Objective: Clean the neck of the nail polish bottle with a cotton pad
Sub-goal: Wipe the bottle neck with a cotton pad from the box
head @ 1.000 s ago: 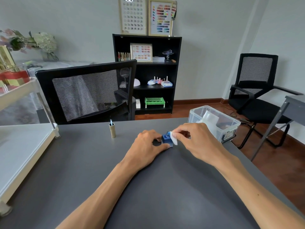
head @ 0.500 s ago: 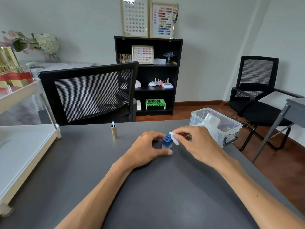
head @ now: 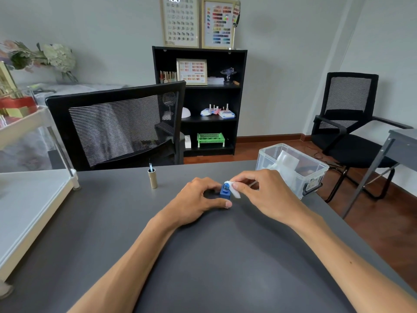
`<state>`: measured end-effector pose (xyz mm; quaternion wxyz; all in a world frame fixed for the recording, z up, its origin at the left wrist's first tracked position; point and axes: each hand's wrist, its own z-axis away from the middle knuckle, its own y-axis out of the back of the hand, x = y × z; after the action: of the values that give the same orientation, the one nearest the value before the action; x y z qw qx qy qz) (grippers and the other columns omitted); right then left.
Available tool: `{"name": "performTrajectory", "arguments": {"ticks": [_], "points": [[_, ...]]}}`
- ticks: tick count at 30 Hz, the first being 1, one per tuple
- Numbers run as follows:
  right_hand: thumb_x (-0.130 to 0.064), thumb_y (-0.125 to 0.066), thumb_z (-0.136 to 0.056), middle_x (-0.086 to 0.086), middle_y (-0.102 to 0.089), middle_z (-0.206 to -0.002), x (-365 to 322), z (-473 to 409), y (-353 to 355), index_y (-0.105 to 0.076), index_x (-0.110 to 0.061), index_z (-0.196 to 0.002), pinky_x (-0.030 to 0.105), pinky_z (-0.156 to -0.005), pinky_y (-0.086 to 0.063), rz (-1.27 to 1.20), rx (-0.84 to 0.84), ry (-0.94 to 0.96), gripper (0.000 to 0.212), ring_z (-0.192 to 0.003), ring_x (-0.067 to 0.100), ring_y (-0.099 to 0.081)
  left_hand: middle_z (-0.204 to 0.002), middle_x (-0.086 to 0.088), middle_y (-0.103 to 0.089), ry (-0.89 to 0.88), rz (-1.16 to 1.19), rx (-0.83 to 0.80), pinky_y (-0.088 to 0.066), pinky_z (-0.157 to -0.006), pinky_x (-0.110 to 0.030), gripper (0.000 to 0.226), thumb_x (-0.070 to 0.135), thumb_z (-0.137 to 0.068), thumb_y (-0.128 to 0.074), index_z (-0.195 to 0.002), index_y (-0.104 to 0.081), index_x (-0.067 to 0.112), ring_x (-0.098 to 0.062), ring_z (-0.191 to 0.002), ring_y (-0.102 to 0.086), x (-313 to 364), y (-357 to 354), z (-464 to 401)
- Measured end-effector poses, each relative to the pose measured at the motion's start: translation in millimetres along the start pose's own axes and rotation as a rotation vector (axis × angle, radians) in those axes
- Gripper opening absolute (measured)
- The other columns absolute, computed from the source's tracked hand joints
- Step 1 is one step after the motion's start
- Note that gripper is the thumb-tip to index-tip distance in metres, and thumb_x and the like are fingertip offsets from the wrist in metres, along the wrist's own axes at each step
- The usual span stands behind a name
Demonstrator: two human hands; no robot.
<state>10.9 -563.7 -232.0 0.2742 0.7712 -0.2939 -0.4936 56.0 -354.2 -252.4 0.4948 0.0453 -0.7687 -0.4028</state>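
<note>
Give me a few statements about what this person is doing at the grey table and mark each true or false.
1. The right hand pinches a white cotton pad against the neck of the small blue nail polish bottle. True.
2. The bottle's cap is screwed on. False: the gold cap with its brush stands apart on the grey table, left of the hands.
3. The left hand steadies the bottle. True.
4. The clear plastic box sits left of the hands. False: it is to the right.

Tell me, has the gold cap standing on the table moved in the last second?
No. The gold cap stands where it did, left of the blue bottle.
</note>
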Motion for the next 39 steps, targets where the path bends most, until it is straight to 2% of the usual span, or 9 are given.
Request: {"name": "performTrajectory", "arguments": {"ticks": [5,7,10,14,20,25,31,36,39], "points": [[-0.035,-0.071,-0.091,-0.027,-0.074,-0.083,4.4,2.5,2.7,-0.078,-0.038,-0.088,0.008,-0.068,-0.049,-0.041,0.006,0.001,0.008,-0.080,-0.005,-0.069,-0.093,0.015,-0.064,-0.011,-0.012,0.034,-0.036,-0.073,-0.004,0.022,0.048,-0.082,-0.077,-0.099,-0.074,0.033,0.006,-0.089,-0.055,-0.6,-2.4,0.2],[-0.038,-0.072,-0.090,-0.026,-0.074,-0.084,5.7,2.7,4.2,-0.079,-0.038,-0.089,0.009,-0.068,-0.049,-0.037,0.005,0.005,0.007,-0.081,-0.005,-0.069,-0.089,0.016,-0.063,-0.017,-0.025,0.032,-0.036,-0.072,-0.004,0.013,0.048,-0.082,-0.077,-0.092,-0.071,0.041,0.007,-0.089,-0.055,0.4,-2.3,0.1],[-0.036,-0.070,-0.091,-0.024,-0.075,-0.085,6.0,0.7,3.4,-0.078,-0.039,-0.088,0.011,-0.071,-0.050,-0.058,-0.002,0.001,0.009,-0.082,-0.003,-0.069,-0.089,0.019,-0.061,-0.026,-0.043,0.023,-0.035,-0.073,-0.004,0.014,0.048,-0.083,-0.075,-0.094,-0.069,0.045,0.008,-0.088,-0.054,0.7,-2.1,0.3],[-0.031,-0.066,-0.095,-0.018,-0.075,-0.086,5.1,-6.6,-0.9,-0.077,-0.036,-0.090,0.011,-0.070,-0.046,-0.066,-0.006,-0.012,0.013,-0.081,-0.001,-0.067,-0.090,0.019,-0.060,-0.020,-0.051,0.014,-0.034,-0.074,-0.012,0.014,0.049,-0.084,-0.074,-0.096,-0.067,0.046,0.001,-0.089,-0.054,1.8,-2.2,-0.4],[-0.028,-0.066,-0.096,-0.013,-0.077,-0.095,3.9,-18.4,-2.9,-0.080,-0.026,-0.099,0.020,-0.080,-0.052,-0.116,-0.049,-0.023,0.014,-0.088,0.004,-0.067,-0.095,0.013,-0.061,-0.001,-0.064,0.005,-0.042,-0.083,-0.024,0.027,0.051,-0.084,-0.073,-0.103,-0.071,0.031,-0.008,-0.097,-0.054,3.5,-2.4,0.3],[-0.026,-0.068,-0.095,-0.013,-0.077,-0.096,5.0,-23.4,-1.9,-0.081,-0.023,-0.101,0.018,-0.080,-0.050,-0.152,-0.081,-0.031,0.015,-0.089,0.002,-0.068,-0.095,0.011,-0.062,0.009,-0.060,0.005,-0.043,-0.084,-0.025,0.028,0.050,-0.084,-0.073,-0.102,-0.071,0.028,-0.010,-0.099,-0.053,5.0,-2.7,2.1],[-0.026,-0.068,-0.094,-0.005,-0.078,-0.088,4.1,-24.2,0.0,-0.080,-0.020,-0.100,0.032,-0.075,-0.057,-0.214,-0.101,-0.070,0.015,-0.068,0.009,-0.065,-0.093,0.008,-0.061,0.011,-0.074,0.018,-0.043,-0.086,-0.029,0.032,0.051,-0.083,-0.073,-0.099,-0.070,0.023,-0.012,-0.097,-0.052,6.1,-4.4,2.3],[-0.026,-0.066,-0.096,-0.014,-0.074,-0.081,2.5,-18.4,3.6,-0.077,-0.026,-0.094,0.019,-0.066,-0.053,-0.191,-0.116,-0.073,0.011,-0.059,0.002,-0.064,-0.093,0.012,-0.063,0.006,-0.060,0.046,-0.043,-0.082,-0.023,0.026,0.052,-0.081,-0.074,-0.098,-0.071,0.032,-0.003,-0.096,-0.052,5.8,-5.7,4.0],[-0.028,-0.065,-0.096,-0.015,-0.073,-0.079,1.9,-13.6,4.0,-0.078,-0.025,-0.097,0.020,-0.064,-0.055,-0.161,-0.092,-0.075,0.013,-0.060,0.003,-0.064,-0.090,0.017,-0.062,-0.008,-0.063,0.054,-0.037,-0.076,-0.016,0.019,0.053,-0.081,-0.074,-0.096,-0.068,0.044,0.002,-0.095,-0.051,6.1,-6.0,3.7]]}}
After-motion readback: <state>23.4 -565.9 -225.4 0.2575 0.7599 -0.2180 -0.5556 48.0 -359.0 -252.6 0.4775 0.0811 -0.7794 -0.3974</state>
